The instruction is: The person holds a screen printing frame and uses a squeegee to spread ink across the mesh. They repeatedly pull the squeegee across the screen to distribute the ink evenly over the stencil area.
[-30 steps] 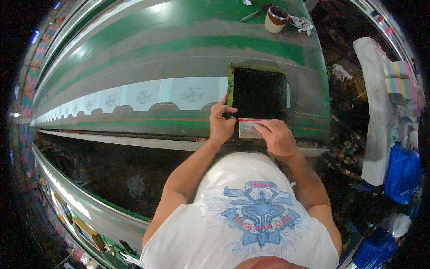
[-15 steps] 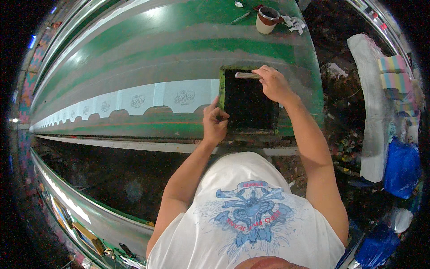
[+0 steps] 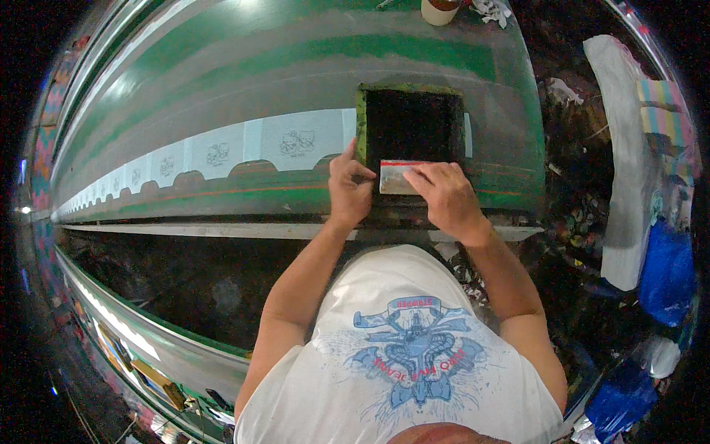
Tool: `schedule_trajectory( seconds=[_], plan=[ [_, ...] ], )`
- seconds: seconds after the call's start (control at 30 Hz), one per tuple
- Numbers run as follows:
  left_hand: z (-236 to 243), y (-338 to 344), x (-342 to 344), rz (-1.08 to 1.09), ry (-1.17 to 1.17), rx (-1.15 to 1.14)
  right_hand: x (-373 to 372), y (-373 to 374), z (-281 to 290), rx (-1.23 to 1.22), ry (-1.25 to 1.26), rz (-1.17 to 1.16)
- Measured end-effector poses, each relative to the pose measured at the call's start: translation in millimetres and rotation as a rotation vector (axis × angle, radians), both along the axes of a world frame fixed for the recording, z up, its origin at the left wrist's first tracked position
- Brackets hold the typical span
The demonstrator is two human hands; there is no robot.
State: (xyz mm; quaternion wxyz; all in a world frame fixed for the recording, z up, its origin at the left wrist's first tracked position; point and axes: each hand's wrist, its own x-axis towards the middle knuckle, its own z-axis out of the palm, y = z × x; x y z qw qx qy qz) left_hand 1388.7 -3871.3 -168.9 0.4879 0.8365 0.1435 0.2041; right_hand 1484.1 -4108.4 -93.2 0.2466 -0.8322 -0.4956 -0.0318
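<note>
On the long green and grey table (image 3: 296, 74) lies a screen printing frame (image 3: 362, 122) with green-stained edges and a dark mesh. My left hand (image 3: 349, 191) grips its left side near the front corner, index finger stretched along the edge. In my right hand (image 3: 452, 201) is a squeegee (image 3: 395, 180), a flat pale blade with a red strip along the top, tilted over the near end of the mesh. Left of the frame runs a row of light blue fabric pieces (image 3: 255, 140) with small dark line drawings. A bit of the same blue shows past the frame's right side.
A brown and cream cup (image 3: 439, 12) and crumpled white paper (image 3: 492, 10) sit at the table's far right. Beyond its right edge are a long white roll (image 3: 620, 163), striped bundles (image 3: 663, 126) and blue bags (image 3: 664, 274). Another long table (image 3: 185, 355) stands at lower left.
My right hand has brought the squeegee from the far end of the frame to the near end, its face now turned up. My left hand stays on the frame; the view has shifted slightly.
</note>
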Motion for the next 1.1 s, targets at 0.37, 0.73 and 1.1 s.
schedule_trajectory(
  seconds=[0.37,0.73,1.1],
  plan=[
    [0.5,2.2,-1.6,-0.002,-0.009,-0.041,-31.5,-23.6,7.3,0.136,0.223,-0.018],
    [71.4,-7.8,-2.5,-0.079,-0.303,-0.213,-17.7,-83.2,-35.3,0.814,0.765,-0.806],
    [99.9,71.5,-79.2,0.074,-0.415,-0.702,-34.9,-49.1,-44.9,0.333,-0.086,-0.176]
  ],
)
